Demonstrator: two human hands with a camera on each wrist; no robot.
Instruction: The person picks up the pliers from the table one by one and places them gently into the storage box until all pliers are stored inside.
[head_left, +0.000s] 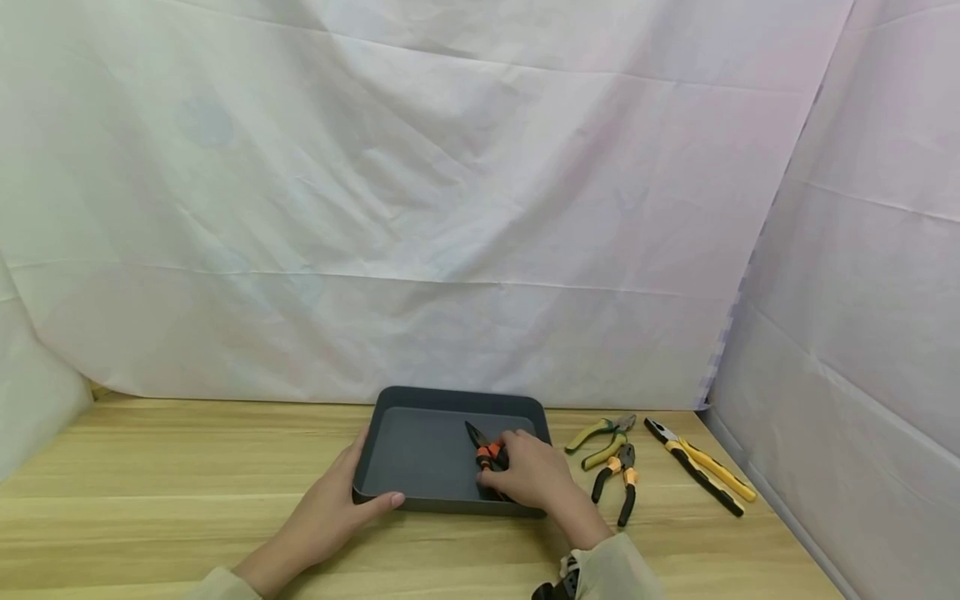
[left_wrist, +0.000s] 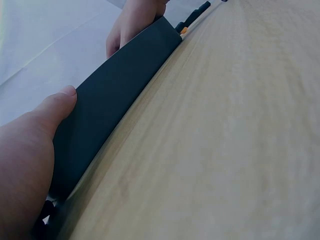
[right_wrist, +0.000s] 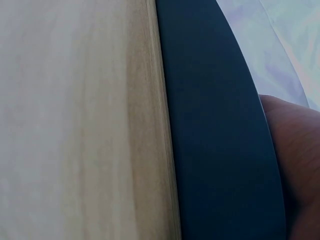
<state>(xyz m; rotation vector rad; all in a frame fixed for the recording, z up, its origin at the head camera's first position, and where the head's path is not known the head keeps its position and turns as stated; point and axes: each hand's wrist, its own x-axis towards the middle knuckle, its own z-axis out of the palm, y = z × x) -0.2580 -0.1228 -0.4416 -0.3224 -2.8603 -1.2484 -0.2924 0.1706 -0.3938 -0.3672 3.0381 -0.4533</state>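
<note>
The right hand [head_left: 531,471] grips orange-black pliers [head_left: 483,457] inside the tray [head_left: 427,442], toward its right edge; the left hand [head_left: 328,507] holds the near left corner. I judge it placing: next calls for gentle release.

Matt tray [head_left: 420,454] on my cam; wood-grain tabletop [head_left: 187,467], creased cloth [head_left: 360,183] @ back edge, plastic-look plier grips [head_left: 716,470] nr R edge.

A pale wood-grained table [head_left: 187,467] is spanning the foreground. Toward its right end, green-handled pliers [head_left: 600,456] are lying near black-and-orange pliers [head_left: 627,457], and black-and-yellow pliers [head_left: 702,477] are resting farther right. Behind, a creased whitish cloth [head_left: 420,200] is hanging; a second pale cloth [head_left: 862,275] is draping along the right side.
</note>
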